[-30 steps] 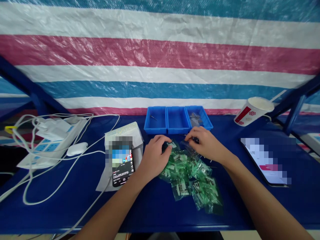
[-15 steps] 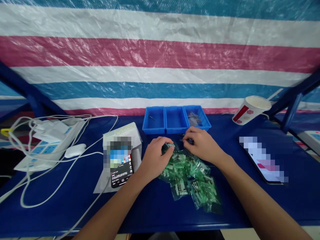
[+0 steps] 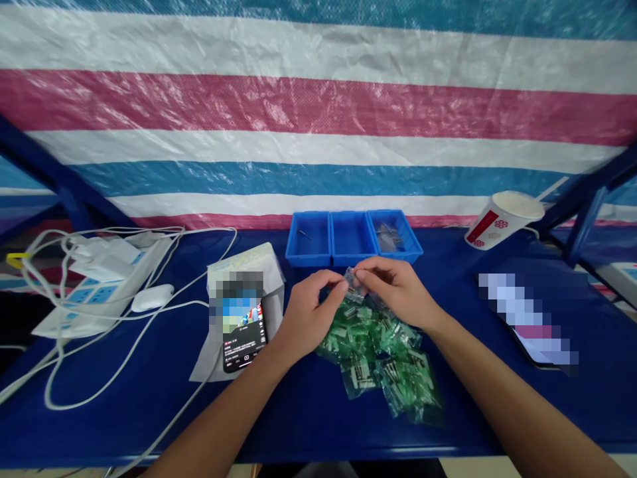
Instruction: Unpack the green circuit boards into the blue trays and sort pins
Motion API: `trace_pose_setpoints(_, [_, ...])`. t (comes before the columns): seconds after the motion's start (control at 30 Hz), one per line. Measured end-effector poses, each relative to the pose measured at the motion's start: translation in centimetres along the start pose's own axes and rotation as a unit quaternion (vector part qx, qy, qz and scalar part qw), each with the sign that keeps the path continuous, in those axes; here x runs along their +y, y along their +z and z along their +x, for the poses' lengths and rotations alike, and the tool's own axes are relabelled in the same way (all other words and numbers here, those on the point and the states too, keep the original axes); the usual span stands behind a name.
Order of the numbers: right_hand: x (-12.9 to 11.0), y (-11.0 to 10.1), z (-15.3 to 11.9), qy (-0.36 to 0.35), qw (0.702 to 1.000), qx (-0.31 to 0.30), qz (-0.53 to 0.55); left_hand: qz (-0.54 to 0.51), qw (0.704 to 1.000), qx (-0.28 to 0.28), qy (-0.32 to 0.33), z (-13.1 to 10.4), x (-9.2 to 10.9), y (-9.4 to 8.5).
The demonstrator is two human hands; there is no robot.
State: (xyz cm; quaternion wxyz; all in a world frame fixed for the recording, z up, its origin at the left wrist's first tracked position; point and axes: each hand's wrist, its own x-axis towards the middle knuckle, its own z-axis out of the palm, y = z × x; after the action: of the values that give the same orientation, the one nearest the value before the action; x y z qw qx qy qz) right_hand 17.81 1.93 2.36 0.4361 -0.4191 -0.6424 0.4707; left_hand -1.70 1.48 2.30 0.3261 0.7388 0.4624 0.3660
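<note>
A small clear plastic bag (image 3: 354, 284) with small parts inside is pinched between my two hands, above the far end of a pile. My left hand (image 3: 312, 309) grips its left side with thumb and forefinger. On the other side, the fingertips of my right hand (image 3: 398, 290) close on the bag's upper right. Exactly which parts it contains is too small to tell. Below lies the heap of green-tinted clear bags (image 3: 368, 338), holding screws and pale plugs. Just behind my hands stands a blue three-compartment tray (image 3: 351, 257).
The tray's left compartment holds a screw-like piece (image 3: 304, 234), its right one small bagged parts (image 3: 389, 238). A phone (image 3: 245, 342) lies on papers to the left, beside cables and a power strip (image 3: 82, 302). At right are a paper cup (image 3: 502, 219) and another phone (image 3: 530, 325).
My right hand has moved slightly left and my hands have come together. The small clear bag now shows between their fingertips.
</note>
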Motion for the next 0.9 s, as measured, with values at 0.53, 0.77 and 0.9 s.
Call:
trace_pose_setpoints(0.53, [-0.15,0.32,-0.33,-0.015,0.998,-0.052,-0.041,-0.096,0.994,-0.031,-0.042,-0.21,-0.06,-0.08])
trace_pose_setpoints(0.77, [-0.44,0.47,-0.46,-0.041,0.997,-0.059,-0.042,-0.096,0.995,-0.017,-0.015,-0.29,0.47,-0.27])
trace_pose_setpoints(0.9, [-0.4,0.73,-0.52,-0.065,0.996,-0.045,-0.043,-0.1,0.995,-0.026,-0.016,-0.28,0.47,-0.33])
